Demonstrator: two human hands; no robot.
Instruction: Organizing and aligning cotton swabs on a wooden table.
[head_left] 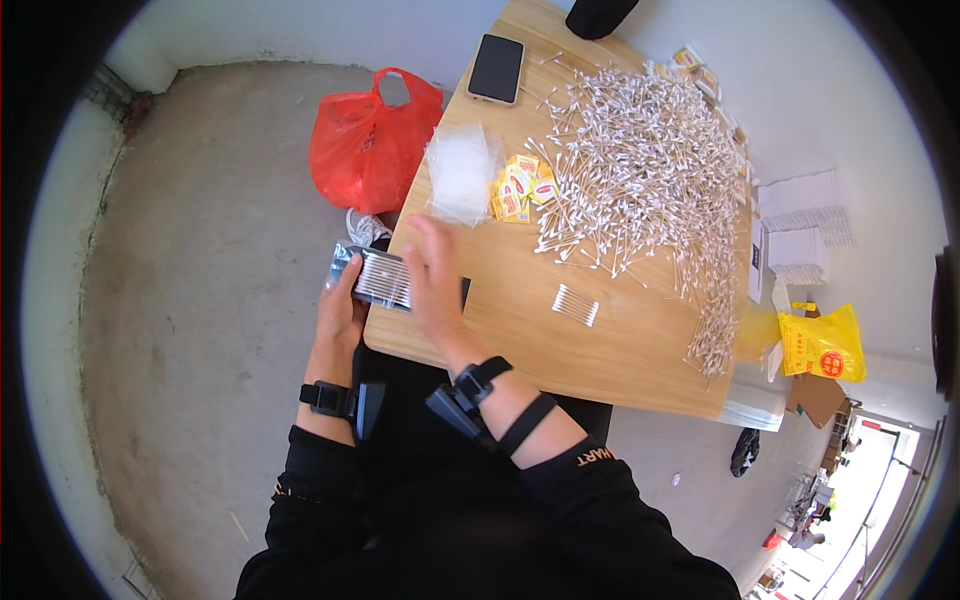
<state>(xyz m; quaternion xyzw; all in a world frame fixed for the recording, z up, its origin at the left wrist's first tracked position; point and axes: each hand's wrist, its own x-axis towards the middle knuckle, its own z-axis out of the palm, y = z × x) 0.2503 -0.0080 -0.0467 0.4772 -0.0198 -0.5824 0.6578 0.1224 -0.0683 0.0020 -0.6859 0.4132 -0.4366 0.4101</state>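
At the table's near left corner, my left hand (341, 302) grips a clear plastic bag by its left end, thumb on top. Inside the bag lies a row of white-tipped cotton swabs (384, 279). My right hand (434, 282) is raised by the bag's right end, fingers extended, slightly blurred, with nothing seen in them. Part of a dark flat thing (465, 289) shows behind that hand. To the right, a small group of cotton swabs (576, 305) lies side by side on the table (500, 335). Beyond my hands are a stack of clear bags (460, 175) and small yellow cards (521, 187).
A large heap of loose cotton swabs (645, 160) spreads over the table's right side. A phone (496, 69) lies at the far left edge. A red plastic bag (365, 145) stands on the floor left of the table; a yellow bag (822, 342) is beyond its right edge.
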